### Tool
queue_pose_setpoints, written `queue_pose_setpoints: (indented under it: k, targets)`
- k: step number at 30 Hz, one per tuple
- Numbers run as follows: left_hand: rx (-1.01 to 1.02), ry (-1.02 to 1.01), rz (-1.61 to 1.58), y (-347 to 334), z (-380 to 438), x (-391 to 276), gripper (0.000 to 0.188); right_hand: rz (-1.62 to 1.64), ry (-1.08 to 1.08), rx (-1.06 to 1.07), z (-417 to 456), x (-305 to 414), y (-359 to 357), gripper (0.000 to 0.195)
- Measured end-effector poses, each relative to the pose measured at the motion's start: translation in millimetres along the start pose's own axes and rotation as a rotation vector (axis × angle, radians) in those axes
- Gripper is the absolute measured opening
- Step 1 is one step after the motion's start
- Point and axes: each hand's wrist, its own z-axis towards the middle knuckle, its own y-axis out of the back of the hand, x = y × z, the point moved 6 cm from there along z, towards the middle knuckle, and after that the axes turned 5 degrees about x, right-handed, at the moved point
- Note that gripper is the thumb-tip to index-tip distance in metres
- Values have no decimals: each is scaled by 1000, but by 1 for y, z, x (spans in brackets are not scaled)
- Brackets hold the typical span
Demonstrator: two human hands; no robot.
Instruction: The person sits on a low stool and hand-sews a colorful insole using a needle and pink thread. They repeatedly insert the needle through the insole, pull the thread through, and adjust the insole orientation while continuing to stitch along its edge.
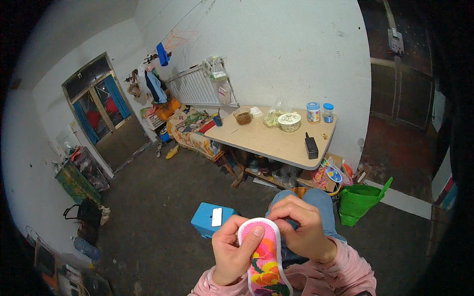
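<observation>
An embroidered insole (267, 255) with a white bound edge lies over my lap, its pink face covered in orange, yellow and green flower stitching. My left hand (237, 244) grips its left side, thumb pressed flat on the upper face and fingers behind. At the upper right rim, my right hand (300, 225) has thumb and fingers pinched together against the white edge. Whether a needle or thread sits in that pinch is too small to tell. Just beyond my left hand, a white-screened phone (217, 217) rests on a blue plastic stool (202, 218).
A wooden-topped table (259, 138) bears a lidded bowl (289, 122), a glass bowl of brown liquid (243, 117), jars (313, 113) and a black handheld device (311, 146). To the right, a green bag (357, 205) stands on the floor beside more insoles (333, 173).
</observation>
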Motion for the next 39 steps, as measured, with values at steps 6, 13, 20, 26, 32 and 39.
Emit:
queue_pose_setpoints:
  k: [6, 13, 20, 26, 32, 39]
  targets:
    - [-4, -7, 6, 1, 0, -1, 12, 26, 9, 15, 0, -2, -3, 14]
    - [-4, -15, 36, 1, 0, -1, 13, 11, 7, 21, 0, -1, -4, 5]
    - [-6, -23, 32, -1, -1, -4, 13, 41, 37, 39, 1, 2, -5, 18]
    - [17, -24, -5, -4, 0, -3, 13, 85, 89, 36, -1, 3, -3, 21]
    - [10, -31, 27, -5, 0, -3, 13, 70, 120, 12, -1, 1, 0, 21]
    - [6, -19, 40, -8, 2, -5, 13, 95, 93, -7, 0, 0, 2, 20]
